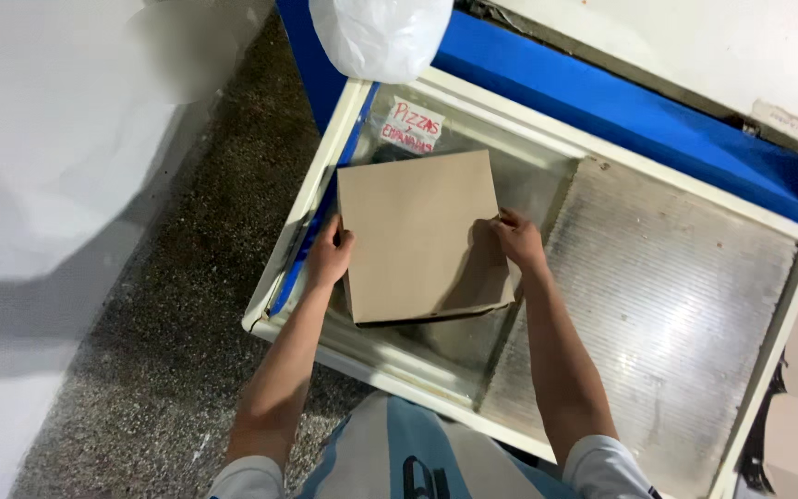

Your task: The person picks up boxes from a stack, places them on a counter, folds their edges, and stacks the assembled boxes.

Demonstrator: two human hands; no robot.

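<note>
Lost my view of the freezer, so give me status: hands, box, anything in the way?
Left hand and right hand grip flat cardboard box by its sides. Box over chest freezer. Sliding glass lid to the right.

A chest freezer (344, 129) with a cream-coloured frame and blue sides carries everything here. Its top is two sliding glass lids. The left lid (528, 180) is fairly clear; the right lid (676, 305) is frosted and ribbed. A flat brown cardboard box (417, 231) lies over the left lid, reaching from near its left edge almost to the seam between the lids. At the far left corner a white paper label (413, 125) with handwriting shows at the glass, just beyond the box. The freezer stands on a speckled grey stone floor (177, 305), which runs along its left side
</note>
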